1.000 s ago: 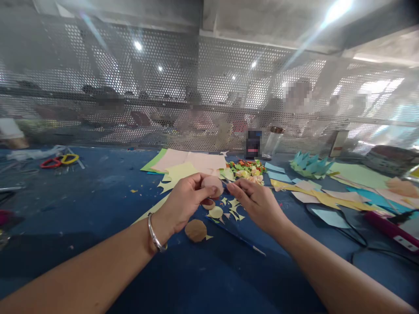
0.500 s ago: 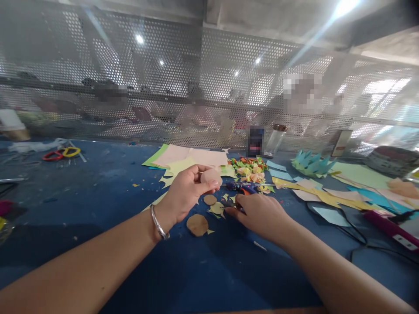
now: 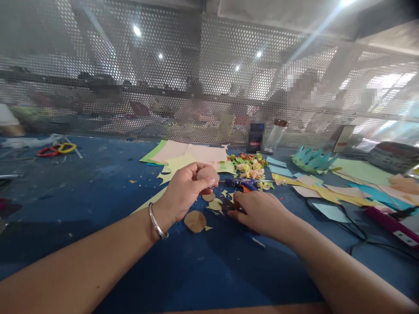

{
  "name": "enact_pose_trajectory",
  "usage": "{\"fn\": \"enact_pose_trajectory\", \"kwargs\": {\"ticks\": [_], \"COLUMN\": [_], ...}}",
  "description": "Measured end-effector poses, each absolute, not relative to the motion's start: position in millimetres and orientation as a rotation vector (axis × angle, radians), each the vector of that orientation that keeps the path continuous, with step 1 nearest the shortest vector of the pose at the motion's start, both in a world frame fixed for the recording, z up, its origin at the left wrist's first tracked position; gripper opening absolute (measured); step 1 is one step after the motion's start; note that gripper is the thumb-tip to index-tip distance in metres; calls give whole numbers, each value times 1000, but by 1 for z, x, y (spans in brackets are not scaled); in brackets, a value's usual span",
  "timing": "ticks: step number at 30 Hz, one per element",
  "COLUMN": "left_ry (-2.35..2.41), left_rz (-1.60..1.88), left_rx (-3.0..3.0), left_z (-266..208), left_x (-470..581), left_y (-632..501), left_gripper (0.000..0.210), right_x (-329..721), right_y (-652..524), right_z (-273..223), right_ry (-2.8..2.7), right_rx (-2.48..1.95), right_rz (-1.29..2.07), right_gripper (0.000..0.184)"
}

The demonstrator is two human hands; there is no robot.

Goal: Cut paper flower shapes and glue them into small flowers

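Note:
Between the thumb and fingers of my left hand (image 3: 186,188) is a round piece of pale pink paper (image 3: 207,174), held above the table. My right hand (image 3: 258,209) is closed round scissors (image 3: 228,205), whose dark blades point left from the fingers; the handles are hidden. Below the left hand lie a larger brown disc (image 3: 195,221), a smaller brown disc (image 3: 208,197) partly covered by the hand, and a pale yellow round cutout (image 3: 215,204). A blue and orange glue gun (image 3: 248,185) rests just behind my right hand.
Pink paper sheets (image 3: 183,152) and a heap of coloured paper flowers (image 3: 250,168) lie behind the hands. A blue paper crown shape (image 3: 310,160), paper strips (image 3: 327,194) and a purple power strip (image 3: 393,224) are on the right. Red and yellow scissors (image 3: 57,149) lie at left.
My left hand has shifted slightly left with the pink paper circle and turned it a little. The dark scissor blades show more clearly beside my right hand. The view has tilted slightly.

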State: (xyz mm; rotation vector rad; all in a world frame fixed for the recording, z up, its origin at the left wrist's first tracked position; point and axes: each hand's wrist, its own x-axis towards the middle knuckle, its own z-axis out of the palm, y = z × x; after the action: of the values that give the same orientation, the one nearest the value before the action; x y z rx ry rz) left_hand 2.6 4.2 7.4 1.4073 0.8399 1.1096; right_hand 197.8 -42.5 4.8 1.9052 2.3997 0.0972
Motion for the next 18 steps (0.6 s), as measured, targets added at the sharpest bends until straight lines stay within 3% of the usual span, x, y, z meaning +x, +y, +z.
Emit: {"fn": "enact_pose_trajectory", "kwargs": {"ticks": [9, 18], "left_ry": [811, 776], "left_rz": [1149, 957], "left_rx": [1355, 1190], "left_z": [6, 10], "left_x": [1, 5], "left_y": [5, -2], "left_gripper": [13, 23], "right_x": [198, 201], "right_y": [-40, -34], "right_z": [4, 4], "right_ry": [2535, 2944], "right_rx": [2012, 2180], "right_rz": [-21, -328], "right_gripper": [12, 25]}}
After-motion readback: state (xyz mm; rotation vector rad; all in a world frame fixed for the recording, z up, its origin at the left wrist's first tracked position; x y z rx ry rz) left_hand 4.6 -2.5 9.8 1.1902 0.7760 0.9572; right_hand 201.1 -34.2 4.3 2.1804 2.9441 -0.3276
